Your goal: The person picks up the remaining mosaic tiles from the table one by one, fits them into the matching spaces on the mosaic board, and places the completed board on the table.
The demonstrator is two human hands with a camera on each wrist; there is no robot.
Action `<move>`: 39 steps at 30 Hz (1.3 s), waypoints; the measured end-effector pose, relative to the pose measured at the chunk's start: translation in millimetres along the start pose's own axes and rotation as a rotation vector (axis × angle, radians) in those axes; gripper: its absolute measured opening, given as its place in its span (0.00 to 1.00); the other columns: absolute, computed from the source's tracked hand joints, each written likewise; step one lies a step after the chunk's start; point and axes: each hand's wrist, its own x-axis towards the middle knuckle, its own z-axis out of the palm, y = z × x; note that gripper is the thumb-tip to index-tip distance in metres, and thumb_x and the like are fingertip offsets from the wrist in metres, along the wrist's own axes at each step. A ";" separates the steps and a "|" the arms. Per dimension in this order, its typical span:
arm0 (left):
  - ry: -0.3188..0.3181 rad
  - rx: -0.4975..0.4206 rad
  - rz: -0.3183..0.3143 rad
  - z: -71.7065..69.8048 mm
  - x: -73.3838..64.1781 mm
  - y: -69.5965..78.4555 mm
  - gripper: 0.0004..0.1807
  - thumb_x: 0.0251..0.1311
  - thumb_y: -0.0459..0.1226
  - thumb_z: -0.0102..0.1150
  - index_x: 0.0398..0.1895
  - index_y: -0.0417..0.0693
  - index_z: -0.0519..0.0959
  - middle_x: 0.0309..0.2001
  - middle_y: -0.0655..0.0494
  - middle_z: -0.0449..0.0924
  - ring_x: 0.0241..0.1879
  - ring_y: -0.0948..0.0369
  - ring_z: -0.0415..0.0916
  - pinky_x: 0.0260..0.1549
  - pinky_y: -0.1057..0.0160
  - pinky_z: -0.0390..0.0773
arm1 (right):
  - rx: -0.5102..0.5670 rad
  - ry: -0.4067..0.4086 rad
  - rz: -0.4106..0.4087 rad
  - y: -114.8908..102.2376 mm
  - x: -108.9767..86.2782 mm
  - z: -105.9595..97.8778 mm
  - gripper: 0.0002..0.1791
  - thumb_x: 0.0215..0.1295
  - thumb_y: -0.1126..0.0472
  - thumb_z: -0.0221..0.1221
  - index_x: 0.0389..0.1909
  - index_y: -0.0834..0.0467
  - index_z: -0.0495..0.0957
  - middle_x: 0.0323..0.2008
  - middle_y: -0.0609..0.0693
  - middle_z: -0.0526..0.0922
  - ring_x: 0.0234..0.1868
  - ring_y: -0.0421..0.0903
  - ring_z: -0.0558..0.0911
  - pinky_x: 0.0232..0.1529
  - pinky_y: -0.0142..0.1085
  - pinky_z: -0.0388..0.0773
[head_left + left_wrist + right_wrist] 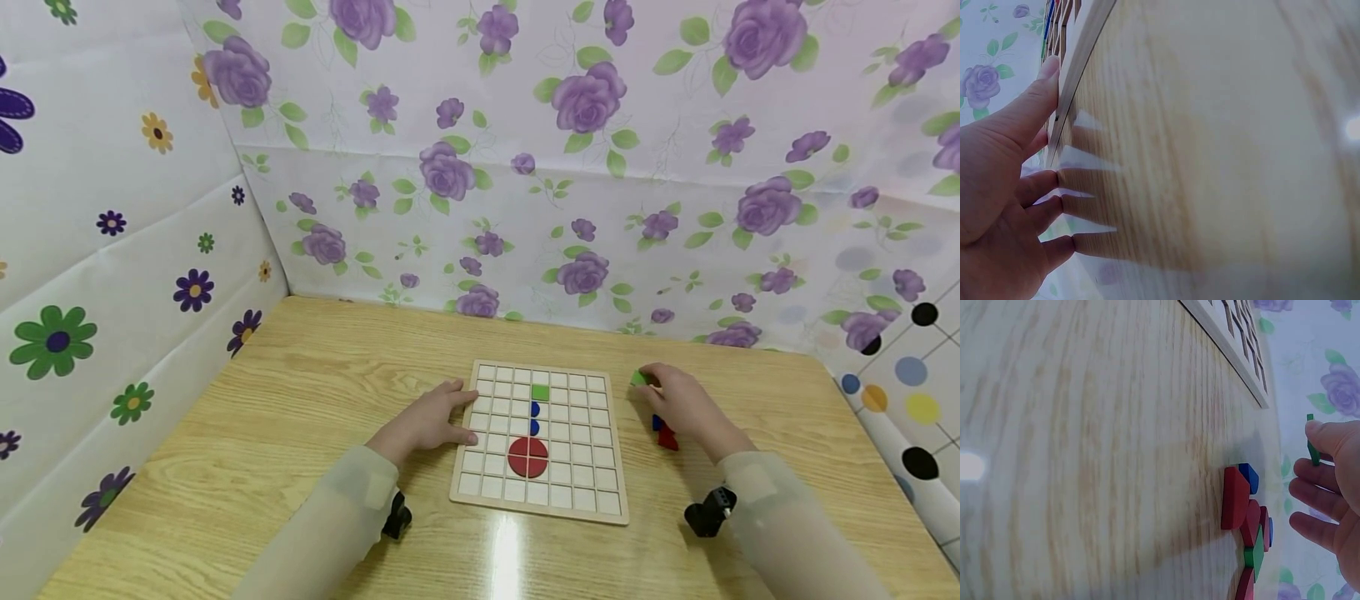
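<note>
Right hand (pixel 681 403) pinching thin green piece (pixel 638 378) | left hand (pixel 423 419) spread, touching wooden grid board (pixel 540 509) | glossy wood-grained tabletop (pixel 360 350)

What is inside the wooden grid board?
Inside the grid board: a green piece, two blue pieces and four red pieces forming a circle. Whatever is beneath these pieces is covered, so I cannot see it.
</note>
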 end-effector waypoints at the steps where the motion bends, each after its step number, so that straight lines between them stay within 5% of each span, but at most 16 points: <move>1: 0.001 0.002 0.002 0.2 0.3 -0.5 0.42 0.52 0.51 0.66 0.71 0.54 0.62 0.74 0.45 0.48 0.73 0.45 0.45 0.68 0.43 0.55 | 0.002 0.001 -0.001 -0.6 0.1 0.5 0.22 0.71 0.59 0.51 0.59 0.70 0.67 0.52 0.68 0.76 0.52 0.64 0.77 0.49 0.54 0.76; 39: -0.004 -0.008 0.006 -2.1 -1.8 1.6 0.42 0.53 0.51 0.65 0.71 0.54 0.61 0.75 0.46 0.48 0.74 0.46 0.44 0.69 0.43 0.53 | -0.018 -0.003 -0.075 -20.6 7.1 23.2 0.23 0.71 0.56 0.52 0.60 0.65 0.70 0.55 0.66 0.74 0.53 0.60 0.77 0.51 0.53 0.76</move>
